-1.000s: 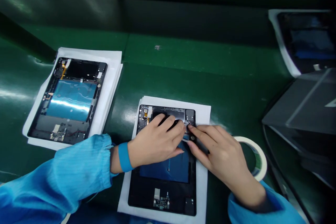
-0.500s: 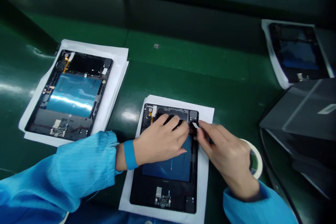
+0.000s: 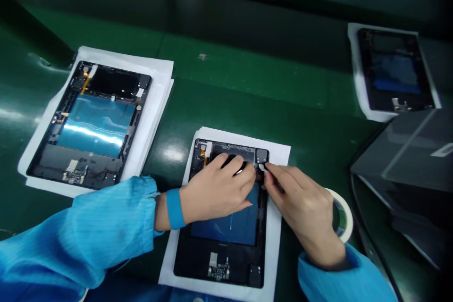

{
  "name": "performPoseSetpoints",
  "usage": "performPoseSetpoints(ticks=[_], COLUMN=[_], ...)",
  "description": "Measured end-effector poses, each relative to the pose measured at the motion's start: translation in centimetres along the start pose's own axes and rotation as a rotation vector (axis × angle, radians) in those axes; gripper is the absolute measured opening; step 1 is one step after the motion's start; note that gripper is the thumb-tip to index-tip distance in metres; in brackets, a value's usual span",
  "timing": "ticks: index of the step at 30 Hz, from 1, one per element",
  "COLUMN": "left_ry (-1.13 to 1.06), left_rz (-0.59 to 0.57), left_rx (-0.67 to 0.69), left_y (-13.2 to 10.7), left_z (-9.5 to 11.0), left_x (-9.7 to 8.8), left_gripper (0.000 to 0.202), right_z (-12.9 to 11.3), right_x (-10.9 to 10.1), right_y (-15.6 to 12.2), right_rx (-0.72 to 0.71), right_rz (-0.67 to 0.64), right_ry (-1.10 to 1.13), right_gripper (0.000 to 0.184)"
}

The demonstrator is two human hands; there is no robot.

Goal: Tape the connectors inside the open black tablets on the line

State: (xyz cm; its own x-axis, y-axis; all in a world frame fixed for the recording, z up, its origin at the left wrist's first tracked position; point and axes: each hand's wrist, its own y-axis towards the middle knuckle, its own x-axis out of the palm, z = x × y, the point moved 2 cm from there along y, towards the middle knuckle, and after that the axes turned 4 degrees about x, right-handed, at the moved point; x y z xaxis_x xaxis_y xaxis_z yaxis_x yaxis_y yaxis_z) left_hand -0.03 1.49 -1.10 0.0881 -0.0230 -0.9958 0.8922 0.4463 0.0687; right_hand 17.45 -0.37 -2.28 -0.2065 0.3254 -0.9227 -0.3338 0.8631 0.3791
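Observation:
An opened tablet (image 3: 222,250) with its back off lies on a white sheet (image 3: 274,245) in front of me. My left hand (image 3: 215,191) rests on its upper part, fingers curled and pressing down near the top edge. My right hand (image 3: 304,212) pinches a small white piece of tape (image 3: 262,167) at the tablet's top right corner, beside the left fingertips. A roll of white tape (image 3: 341,219) lies on the green surface, partly hidden behind my right hand.
A second opened tablet (image 3: 92,125) lies on white sheets at the left. A third tablet (image 3: 394,71) on a white sheet is at the far right. A dark grey box (image 3: 406,160) stands at the right edge. The surface is a green belt (image 3: 247,80).
My right hand has drawn back from the tablet's middle to its top right corner and now pinches a white tape piece there. The left hand has stayed put. The view shifted slightly.

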Motion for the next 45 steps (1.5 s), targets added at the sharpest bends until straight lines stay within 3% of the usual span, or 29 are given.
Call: performPoseSetpoints(ticks=[20, 31, 37, 45], left_ry=[-0.018, 0.015, 0.04, 0.096], left_rz=[0.007, -0.035, -0.056, -0.052], left_rx=[-0.008, -0.019, -0.022, -0.012], left_y=[0.0, 0.0, 0.1, 0.1], left_z=[0.1, 0.0, -0.1, 0.2], left_x=[0.0, 0.0, -0.2, -0.5], left_gripper=[0.05, 0.051, 0.051, 0.052], right_z=[-0.1, -1.5, -1.0, -0.9], right_x=[-0.2, -0.9, -0.6, -0.9], right_y=[0.1, 0.0, -1.1, -1.3], right_rx=[0.008, -0.065, -0.049, -0.052], right_rz=[-0.078, -0.166, -0.172, -0.174], right_ry=[0.059, -0.105, -0.051, 0.008], right_gripper=[0.011, 0.026, 0.034, 0.03])
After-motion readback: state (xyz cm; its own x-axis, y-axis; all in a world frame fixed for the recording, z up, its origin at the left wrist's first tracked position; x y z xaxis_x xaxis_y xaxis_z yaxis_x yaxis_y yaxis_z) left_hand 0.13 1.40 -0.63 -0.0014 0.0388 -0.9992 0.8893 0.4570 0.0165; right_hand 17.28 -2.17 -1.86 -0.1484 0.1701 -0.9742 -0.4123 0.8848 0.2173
